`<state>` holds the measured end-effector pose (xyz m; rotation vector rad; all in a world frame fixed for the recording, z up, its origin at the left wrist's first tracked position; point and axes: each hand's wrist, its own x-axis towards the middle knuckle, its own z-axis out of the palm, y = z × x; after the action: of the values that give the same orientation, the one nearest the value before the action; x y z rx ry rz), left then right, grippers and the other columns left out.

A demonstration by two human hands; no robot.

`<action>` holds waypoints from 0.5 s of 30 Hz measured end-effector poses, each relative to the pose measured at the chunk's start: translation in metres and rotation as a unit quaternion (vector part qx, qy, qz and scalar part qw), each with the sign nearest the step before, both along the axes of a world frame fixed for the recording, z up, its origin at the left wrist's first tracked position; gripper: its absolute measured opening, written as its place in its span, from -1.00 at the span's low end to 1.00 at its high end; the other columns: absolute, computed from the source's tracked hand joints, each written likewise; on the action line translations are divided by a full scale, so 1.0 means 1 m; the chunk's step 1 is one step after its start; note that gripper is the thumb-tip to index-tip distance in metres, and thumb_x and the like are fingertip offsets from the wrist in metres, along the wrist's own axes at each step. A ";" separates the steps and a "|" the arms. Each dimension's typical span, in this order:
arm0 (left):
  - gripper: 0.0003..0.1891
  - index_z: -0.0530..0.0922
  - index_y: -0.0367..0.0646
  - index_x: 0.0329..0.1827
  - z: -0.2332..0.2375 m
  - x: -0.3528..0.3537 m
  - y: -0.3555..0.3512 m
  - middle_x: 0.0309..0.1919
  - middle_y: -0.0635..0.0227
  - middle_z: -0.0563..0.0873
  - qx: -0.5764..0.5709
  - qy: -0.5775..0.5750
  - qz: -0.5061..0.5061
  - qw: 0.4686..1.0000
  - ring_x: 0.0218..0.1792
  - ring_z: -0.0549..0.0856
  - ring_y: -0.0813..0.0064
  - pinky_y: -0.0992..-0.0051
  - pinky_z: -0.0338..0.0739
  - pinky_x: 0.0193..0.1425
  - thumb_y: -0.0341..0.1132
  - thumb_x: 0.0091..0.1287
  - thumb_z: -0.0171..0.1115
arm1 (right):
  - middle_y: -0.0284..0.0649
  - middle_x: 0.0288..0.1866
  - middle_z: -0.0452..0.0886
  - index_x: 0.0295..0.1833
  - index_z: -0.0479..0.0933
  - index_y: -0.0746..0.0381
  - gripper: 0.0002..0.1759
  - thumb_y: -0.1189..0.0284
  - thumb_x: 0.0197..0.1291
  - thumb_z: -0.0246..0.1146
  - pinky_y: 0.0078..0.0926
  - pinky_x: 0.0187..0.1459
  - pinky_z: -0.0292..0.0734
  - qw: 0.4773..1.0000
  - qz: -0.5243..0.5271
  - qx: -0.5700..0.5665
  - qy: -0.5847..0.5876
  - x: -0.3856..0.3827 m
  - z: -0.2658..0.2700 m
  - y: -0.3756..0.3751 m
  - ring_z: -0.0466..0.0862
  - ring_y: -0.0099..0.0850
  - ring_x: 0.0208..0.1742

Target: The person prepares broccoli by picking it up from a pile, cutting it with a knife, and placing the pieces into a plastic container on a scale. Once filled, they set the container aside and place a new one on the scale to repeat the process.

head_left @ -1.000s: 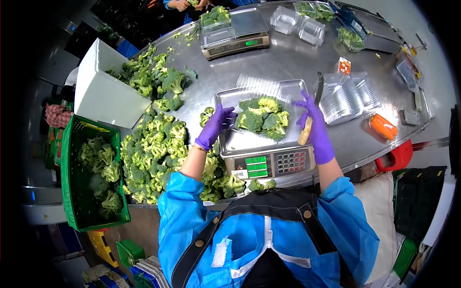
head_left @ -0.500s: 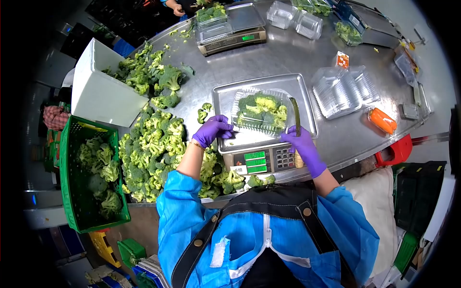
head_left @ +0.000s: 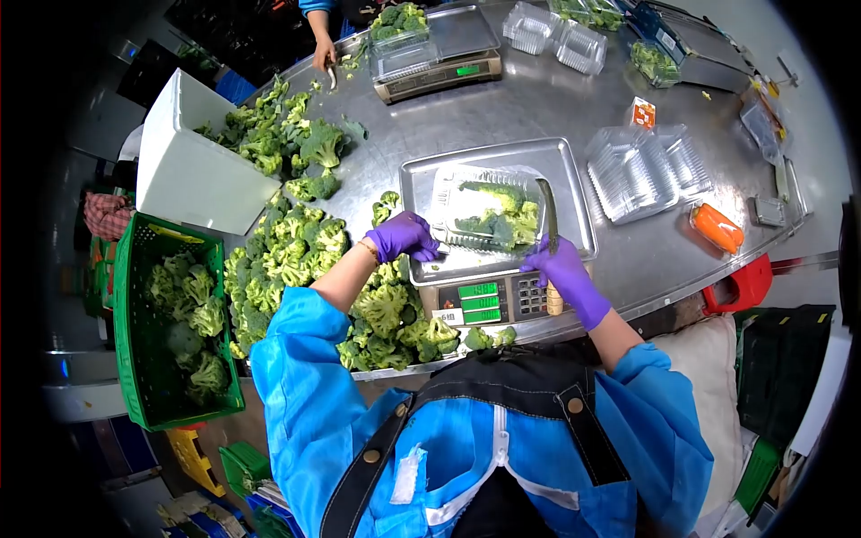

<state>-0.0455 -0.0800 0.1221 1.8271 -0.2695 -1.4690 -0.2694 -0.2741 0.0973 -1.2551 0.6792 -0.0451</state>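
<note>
A clear plastic container (head_left: 489, 208) with broccoli florets inside sits on the metal pan (head_left: 417, 179) of a scale with green displays. Its lid lies over the florets and reflects light. At the container's left front corner is my left hand (head_left: 404, 238), purple-gloved, fingertips pinched at the edge; what they grip is too small to make out. My right hand (head_left: 567, 276), also gloved, is closed round the knife (head_left: 548, 215), whose dark blade points away over the container's right side. The knife's pale handle shows beneath that hand.
Loose broccoli (head_left: 287, 260) is heaped left of the scale, beside a green crate (head_left: 134, 332) and a white box (head_left: 193, 170). Empty clear containers (head_left: 628, 175) and an orange packet (head_left: 716, 227) lie right. A co-worker's hand (head_left: 325, 52) is at the far edge near a second scale (head_left: 439, 76).
The lid now shows a bright reflection over the florets. My left elbow has swung outward, while both hands stay nearly in place. The co-worker's hand has come further onto the table, holding something.
</note>
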 end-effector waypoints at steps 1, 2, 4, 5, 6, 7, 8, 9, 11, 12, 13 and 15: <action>-0.92 0.52 -0.38 -0.43 -0.003 0.000 0.000 -0.51 0.17 0.67 -0.008 -0.001 -0.003 1.000 -0.51 0.70 0.43 0.60 0.62 -0.44 -0.57 0.11 0.26 | -0.14 -0.41 0.58 -0.20 0.32 0.32 -0.74 0.61 0.00 0.24 -0.65 -0.67 0.45 1.000 0.009 -0.016 0.023 0.000 0.000 -0.001 0.59 -0.49 -0.58; -0.92 0.51 -0.37 -0.43 -0.007 0.000 0.002 -0.51 0.17 0.67 -0.015 0.000 -0.005 1.000 -0.51 0.70 0.43 0.60 0.62 -0.45 -0.58 0.11 0.26 | -0.15 -0.41 0.57 -0.20 0.32 0.32 -0.75 0.62 0.01 0.22 -0.66 -0.69 0.45 0.998 0.019 -0.031 0.047 0.001 -0.001 -0.001 0.59 -0.49 -0.59; -0.93 0.51 -0.36 -0.43 -0.007 0.001 0.002 -0.50 0.18 0.67 -0.013 0.000 0.001 1.000 -0.51 0.70 0.44 0.60 0.62 -0.44 -0.58 0.11 0.25 | -0.15 -0.40 0.57 -0.19 0.32 0.33 -0.74 0.64 0.00 0.21 -0.66 -0.69 0.44 0.998 0.019 -0.039 0.045 0.004 0.002 0.001 0.59 -0.49 -0.58; -0.93 0.50 -0.35 -0.42 -0.007 0.002 0.000 -0.50 0.18 0.67 -0.013 0.001 0.006 1.000 -0.51 0.70 0.44 0.59 0.63 -0.44 -0.58 0.12 0.25 | -0.15 -0.38 0.56 -0.18 0.32 0.33 -0.74 0.66 -0.01 0.21 -0.67 -0.70 0.44 0.998 0.019 -0.049 0.043 0.005 0.002 0.000 0.60 -0.49 -0.58; -0.93 0.50 -0.35 -0.42 -0.008 0.003 0.000 -0.50 0.18 0.67 -0.013 0.003 0.005 1.000 -0.51 0.70 0.44 0.59 0.63 -0.44 -0.58 0.12 0.25 | -0.15 -0.38 0.56 -0.18 0.32 0.33 -0.74 0.66 -0.01 0.21 -0.67 -0.70 0.44 0.998 0.017 -0.048 0.046 0.006 0.002 -0.001 0.60 -0.49 -0.58; -0.93 0.50 -0.34 -0.41 -0.011 0.006 0.000 -0.49 0.18 0.67 -0.022 0.018 0.020 0.999 -0.51 0.70 0.44 0.59 0.63 -0.43 -0.58 0.12 0.24 | -0.15 -0.38 0.56 -0.17 0.32 0.34 -0.73 0.67 -0.01 0.21 -0.67 -0.70 0.44 0.999 0.003 -0.024 0.029 0.007 0.000 -0.002 0.60 -0.49 -0.58; -0.94 0.50 -0.32 -0.40 -0.013 0.009 0.000 -0.48 0.17 0.67 -0.032 0.031 0.035 0.998 -0.51 0.70 0.44 0.58 0.64 -0.42 -0.58 0.13 0.23 | -0.15 -0.37 0.56 -0.17 0.32 0.34 -0.72 0.68 -0.02 0.20 -0.67 -0.69 0.45 1.000 -0.011 0.000 0.012 0.009 -0.002 -0.003 0.60 -0.50 -0.58; -0.94 0.50 -0.30 -0.38 -0.014 0.010 0.000 -0.45 0.15 0.68 -0.034 0.036 0.032 0.998 -0.50 0.70 0.44 0.56 0.65 -0.40 -0.57 0.14 0.21 | -0.15 -0.37 0.56 -0.16 0.32 0.34 -0.71 0.68 -0.02 0.21 -0.66 -0.69 0.45 1.000 -0.009 0.002 0.010 0.010 -0.007 -0.005 0.61 -0.49 -0.56; -0.94 0.49 -0.30 -0.39 -0.014 0.009 0.000 -0.44 0.14 0.68 -0.047 0.044 0.036 0.997 -0.50 0.70 0.43 0.56 0.65 -0.39 -0.56 0.15 0.21 | -0.13 -0.35 0.57 -0.17 0.32 0.34 -0.71 0.68 -0.02 0.21 -0.66 -0.69 0.45 1.000 -0.021 0.014 0.012 0.011 -0.010 -0.005 0.62 -0.48 -0.54; -0.94 0.49 -0.30 -0.39 -0.012 0.008 0.001 -0.43 0.13 0.69 -0.059 0.049 0.040 0.996 -0.50 0.70 0.43 0.56 0.65 -0.39 -0.56 0.15 0.20 | -0.12 -0.33 0.57 -0.17 0.31 0.34 -0.72 0.67 -0.02 0.22 -0.66 -0.69 0.45 0.999 -0.032 0.027 0.011 0.012 -0.011 -0.004 0.63 -0.47 -0.53; -0.94 0.47 -0.30 -0.38 -0.007 0.006 0.001 -0.43 0.14 0.69 -0.058 0.047 0.036 0.997 -0.49 0.70 0.44 0.57 0.64 -0.37 -0.55 0.17 0.20 | -0.12 -0.33 0.57 -0.17 0.31 0.34 -0.72 0.67 -0.02 0.22 -0.66 -0.69 0.45 0.999 -0.030 0.026 0.012 0.013 -0.012 -0.006 0.63 -0.47 -0.53; -0.94 0.47 -0.31 -0.36 -0.006 0.005 0.004 -0.41 0.14 0.69 -0.066 0.046 0.035 0.996 -0.47 0.70 0.45 0.58 0.64 -0.36 -0.53 0.18 0.19 | -0.07 -0.30 0.58 -0.20 0.31 0.34 -0.73 0.66 -0.01 0.21 -0.65 -0.67 0.46 1.000 -0.015 0.010 -0.002 0.013 -0.016 -0.009 0.65 -0.45 -0.49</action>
<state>-0.0408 -0.0759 0.1159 1.6444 -0.2482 -1.4468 -0.2560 -0.2826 0.0817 -1.2249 0.6925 -0.0651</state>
